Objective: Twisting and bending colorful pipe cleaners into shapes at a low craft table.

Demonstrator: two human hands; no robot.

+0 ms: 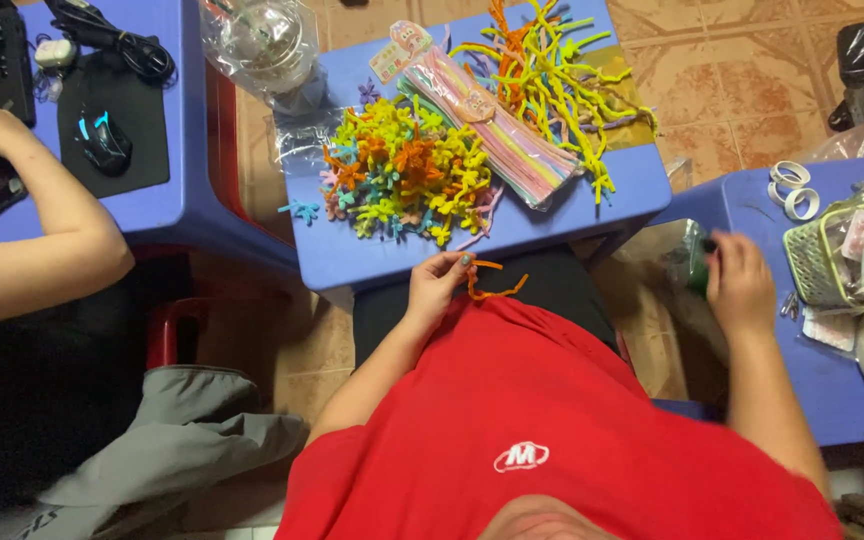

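Blue plastic makes up the small desk (pixel 512 245) in front of the person, and it carries the biggest heap: a pile of little twisted flowers (pixel 402 170) in yellow, green, orange and pink, lying loose just beside a clear packet of pastel pipe cleaners (pixel 502 130) and a tangle of yellow and orange ones (pixel 552 60). To the right, a pale green basket (pixel 822 262) on a second blue desk (pixel 742 205) holds small wrapped packets. Rolls of white tape (pixel 792 188) lie near it. The right hand (pixel 740 285) is closed around something dark green; what it is I cannot tell. The left hand (pixel 437 285) pinches one end of an orange pipe cleaner (pixel 492 285) above the lap, at the desk's near edge. It looks feather-light, fuzzy, and bendable, so a fingertip pinch near the end should serve.
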